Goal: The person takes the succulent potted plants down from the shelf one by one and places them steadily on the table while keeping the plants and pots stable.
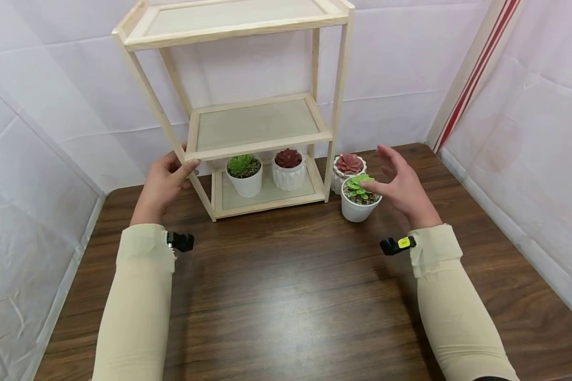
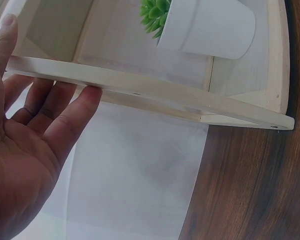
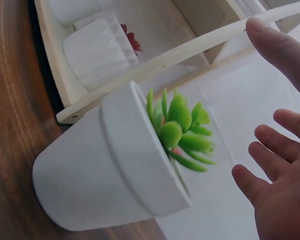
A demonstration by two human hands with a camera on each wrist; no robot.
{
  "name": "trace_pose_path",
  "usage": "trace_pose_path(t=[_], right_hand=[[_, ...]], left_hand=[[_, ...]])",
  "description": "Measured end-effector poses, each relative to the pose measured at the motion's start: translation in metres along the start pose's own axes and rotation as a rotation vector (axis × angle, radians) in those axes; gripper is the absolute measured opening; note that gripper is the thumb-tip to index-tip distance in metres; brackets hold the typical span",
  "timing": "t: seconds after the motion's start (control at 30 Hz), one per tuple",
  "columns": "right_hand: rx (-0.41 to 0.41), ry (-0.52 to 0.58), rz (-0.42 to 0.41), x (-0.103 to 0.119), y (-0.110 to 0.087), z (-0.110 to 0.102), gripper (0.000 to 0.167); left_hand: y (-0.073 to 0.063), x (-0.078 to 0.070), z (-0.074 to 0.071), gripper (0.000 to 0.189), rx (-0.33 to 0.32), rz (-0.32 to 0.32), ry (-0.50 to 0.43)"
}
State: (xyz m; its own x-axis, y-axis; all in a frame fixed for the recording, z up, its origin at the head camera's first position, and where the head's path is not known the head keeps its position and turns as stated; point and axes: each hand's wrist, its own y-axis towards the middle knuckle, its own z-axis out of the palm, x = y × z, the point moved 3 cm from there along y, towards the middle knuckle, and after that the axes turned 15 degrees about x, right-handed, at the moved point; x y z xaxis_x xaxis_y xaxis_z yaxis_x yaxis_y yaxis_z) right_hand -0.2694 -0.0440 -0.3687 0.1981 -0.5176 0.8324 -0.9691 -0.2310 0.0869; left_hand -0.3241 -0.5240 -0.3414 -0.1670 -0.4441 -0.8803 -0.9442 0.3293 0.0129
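The left hand (image 1: pixel 164 182) grips the left front post (image 1: pixel 154 103) of a wooden rack (image 1: pixel 262 147) near the tabletop's (image 1: pixel 286 296) far edge; the right hand (image 1: pixel 402 188), fingers spread, hovers beside a white pot (image 1: pixel 356 211) toward the far-right corner. The pot looks light, stiff and smooth; best held below its rim.

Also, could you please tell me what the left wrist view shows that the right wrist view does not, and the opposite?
Only the left wrist view shows the left hand, gripping the wooden rack, and the shelved plant's green leaves. Only the right wrist view shows the right hand, the potted green plant outside the rack, and the dark red plant. Both share the rack, brown table and white cloth.
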Motion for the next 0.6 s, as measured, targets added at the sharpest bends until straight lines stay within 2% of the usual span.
trace_pose_path(t=[0.2, 0.6], right_hand=[[0.023, -0.014, -0.028, 0.011, 0.004, 0.0, 0.096], [0.039, -0.017, -0.048, 0.029, 0.013, 0.002, 0.09]], left_hand=[[0.0, 0.0, -0.001, 0.067, -0.006, -0.004, 0.023], [0.002, 0.002, -0.001, 0.065, -0.003, 0.002, 0.003]])
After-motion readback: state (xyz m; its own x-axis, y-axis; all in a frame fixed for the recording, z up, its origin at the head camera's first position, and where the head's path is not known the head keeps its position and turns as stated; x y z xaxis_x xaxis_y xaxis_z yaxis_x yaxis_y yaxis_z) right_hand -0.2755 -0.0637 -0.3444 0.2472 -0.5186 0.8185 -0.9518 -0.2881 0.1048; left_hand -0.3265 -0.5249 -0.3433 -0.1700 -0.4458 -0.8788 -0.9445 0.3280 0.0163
